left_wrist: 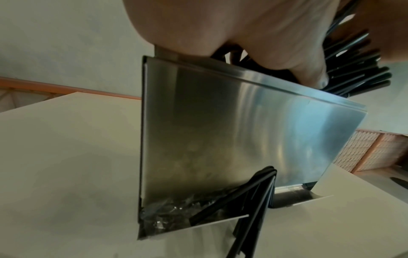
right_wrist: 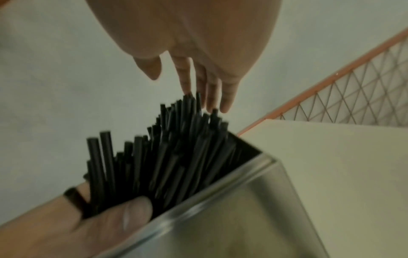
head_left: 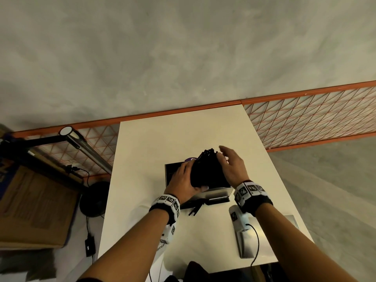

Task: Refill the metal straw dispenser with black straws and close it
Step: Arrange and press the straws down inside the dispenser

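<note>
A brushed-steel straw dispenser (head_left: 215, 191) stands open-topped at the centre of the head view on a smooth, cream-coloured counter (head_left: 142, 151), its flat sides catching soft reflections. A thick bundle of thin, matte black straws (head_left: 207, 169) sticks up out of its mouth, leaning toward the upper right of the frame, the round tips uneven in height. The left hand (head_left: 183, 180) grips the bundle from the left, fingers wrapped behind it and the thumb pressed across the front just above the steel rim. The right hand (head_left: 230, 165) sits at the right of the straws with fingers straight and loosely spread, the fingertips (right_wrist: 225, 103) brushing the upper tips and holding nothing. At the dispenser's foot a curved steel tray (left_wrist: 194, 225) holds crinkled clear wrapping, and a few loose straws (head_left: 195, 208) lie angled out of it onto the counter. In the lower right, a flat rectangular sheet of the same metal (head_left: 264, 239) lies on the counter. Orange wire mesh (head_left: 315, 117) runs behind.
</note>
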A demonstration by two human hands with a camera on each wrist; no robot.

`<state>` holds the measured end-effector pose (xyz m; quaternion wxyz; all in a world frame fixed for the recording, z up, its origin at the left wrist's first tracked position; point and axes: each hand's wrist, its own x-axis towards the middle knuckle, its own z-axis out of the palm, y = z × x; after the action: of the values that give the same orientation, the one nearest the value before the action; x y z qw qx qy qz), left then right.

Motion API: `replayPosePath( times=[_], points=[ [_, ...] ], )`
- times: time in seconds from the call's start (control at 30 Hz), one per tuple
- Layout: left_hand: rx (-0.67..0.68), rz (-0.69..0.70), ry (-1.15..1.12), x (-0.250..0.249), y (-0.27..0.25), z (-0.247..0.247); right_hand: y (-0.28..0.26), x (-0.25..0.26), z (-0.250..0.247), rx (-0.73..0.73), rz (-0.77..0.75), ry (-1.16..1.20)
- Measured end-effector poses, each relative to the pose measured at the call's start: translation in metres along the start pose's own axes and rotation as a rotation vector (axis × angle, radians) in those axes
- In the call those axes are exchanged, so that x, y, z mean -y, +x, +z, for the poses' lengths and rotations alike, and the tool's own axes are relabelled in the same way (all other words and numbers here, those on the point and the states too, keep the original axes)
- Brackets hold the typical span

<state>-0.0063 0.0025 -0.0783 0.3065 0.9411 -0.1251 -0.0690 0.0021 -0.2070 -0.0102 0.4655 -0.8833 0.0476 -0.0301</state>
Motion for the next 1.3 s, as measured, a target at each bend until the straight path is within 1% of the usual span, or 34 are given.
replayPosePath(
  times=[0.07, 0.1, 0.13, 0.2, 0.23, 0.27, 0.3, 0.37, 0.4, 0.47, 0.53, 0.63, 0.7, 0.73, 0.8, 0.87, 0.93, 1.0, 1.07, 1.23, 1.3],
  points=[
    [0.005, 0.011, 0.003, -0.001, -0.001, -0.001, -0.002, -0.002, -0.013, -0.122, -0.014, -0.084],
    [0.006, 0.014, 0.005, -0.002, -0.001, -0.002, -0.004, -0.003, -0.019, -0.163, 0.002, -0.150],
    [0.006, 0.015, 0.006, -0.002, -0.001, -0.002, -0.008, -0.004, -0.026, -0.166, 0.059, -0.219],
    [0.004, 0.018, 0.007, -0.002, -0.002, -0.001, -0.016, -0.006, -0.036, -0.055, 0.264, -0.359],
    [0.002, 0.021, 0.008, -0.002, -0.002, -0.001, -0.021, -0.010, -0.039, 0.025, 0.339, -0.421],
    [0.000, 0.024, 0.010, -0.003, -0.003, -0.001, -0.025, -0.015, -0.038, 0.104, 0.381, -0.437],
    [-0.001, 0.025, 0.011, -0.003, -0.002, -0.001, -0.030, -0.019, -0.036, 0.173, 0.405, -0.393],
    [0.000, 0.023, 0.011, -0.003, -0.002, -0.001, -0.038, -0.023, -0.029, 0.279, 0.414, -0.216],
    [0.002, 0.021, 0.012, -0.004, -0.002, -0.001, -0.041, -0.023, -0.027, 0.309, 0.408, -0.163],
    [0.004, 0.022, 0.014, -0.004, -0.002, -0.001, -0.043, -0.021, -0.022, 0.327, 0.381, -0.160],
    [0.004, 0.025, 0.014, -0.004, -0.002, -0.001, -0.041, -0.016, -0.020, 0.347, 0.349, -0.224],
    [-0.002, 0.029, 0.017, -0.004, -0.003, -0.001, -0.037, -0.005, -0.014, 0.433, 0.298, -0.366],
    [-0.011, 0.041, 0.024, -0.005, -0.004, -0.001, -0.033, 0.005, -0.010, 0.465, 0.246, -0.438],
    [-0.018, 0.050, 0.026, -0.005, -0.005, -0.001, -0.031, 0.010, -0.008, 0.463, 0.221, -0.435],
    [-0.043, 0.053, 0.010, -0.006, -0.006, -0.002, -0.026, 0.020, -0.005, 0.469, 0.208, -0.315],
    [-0.081, 0.011, -0.057, -0.005, -0.006, -0.003, -0.021, 0.028, -0.005, 0.502, 0.175, -0.233],
    [-0.138, -0.039, -0.132, -0.006, -0.007, -0.003, -0.014, 0.032, -0.007, 0.542, 0.121, -0.232],
    [-0.187, -0.076, -0.149, -0.008, -0.007, -0.003, -0.009, 0.032, -0.011, 0.558, 0.074, -0.249],
    [-0.214, -0.089, -0.133, -0.010, -0.006, -0.003, -0.006, 0.030, -0.013, 0.540, 0.039, -0.315],
    [-0.244, -0.096, -0.096, -0.010, -0.004, -0.003, -0.007, 0.023, -0.008, 0.397, -0.018, -0.458],
    [-0.248, -0.097, -0.087, -0.010, -0.004, -0.003, -0.006, 0.022, -0.004, 0.363, -0.022, -0.492]
  ],
)
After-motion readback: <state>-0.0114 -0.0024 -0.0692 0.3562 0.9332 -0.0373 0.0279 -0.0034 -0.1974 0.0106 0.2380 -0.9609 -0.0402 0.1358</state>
